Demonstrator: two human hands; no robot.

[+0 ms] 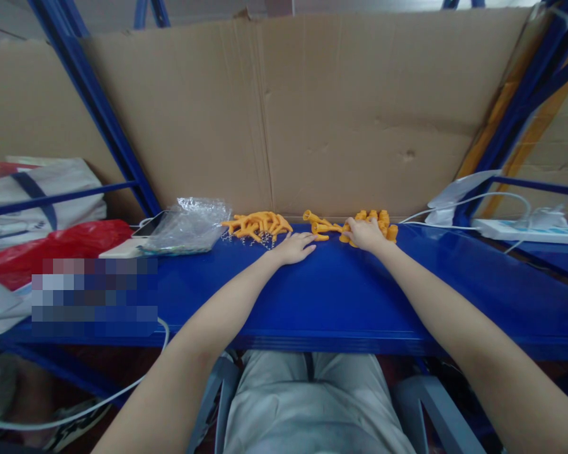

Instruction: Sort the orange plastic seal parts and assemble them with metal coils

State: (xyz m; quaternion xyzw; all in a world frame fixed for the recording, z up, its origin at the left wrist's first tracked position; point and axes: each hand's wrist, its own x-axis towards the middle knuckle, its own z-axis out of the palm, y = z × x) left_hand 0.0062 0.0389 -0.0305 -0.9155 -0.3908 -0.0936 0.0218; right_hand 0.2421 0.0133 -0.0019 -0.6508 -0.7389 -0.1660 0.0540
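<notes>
Head view: toward the left of the bench [341, 296], a red plastic bag [76, 246] is seen, then a clear plastic bag [192, 227] laid close to a heap of orange branching pieces [260, 222] with small chains. These are judged light and fairly stiff, best taken by a thick stem, since the chains could be snagged. Beside the heap, the left hand [293, 248] is laid with fingers extended, nothing seen held. Farther right, orange trumpet-shaped pieces [318, 227] are lying, probably light and apt to roll, best pinched at the narrow part. The right hand [368, 234] is set over orange cup-like pieces [383, 221]; whether its grip is closed on one cannot be made out. Reach is limited behind by cardboard [336, 113]; beyond, a white cable [435, 225] and a power strip [532, 231] are found.
</notes>
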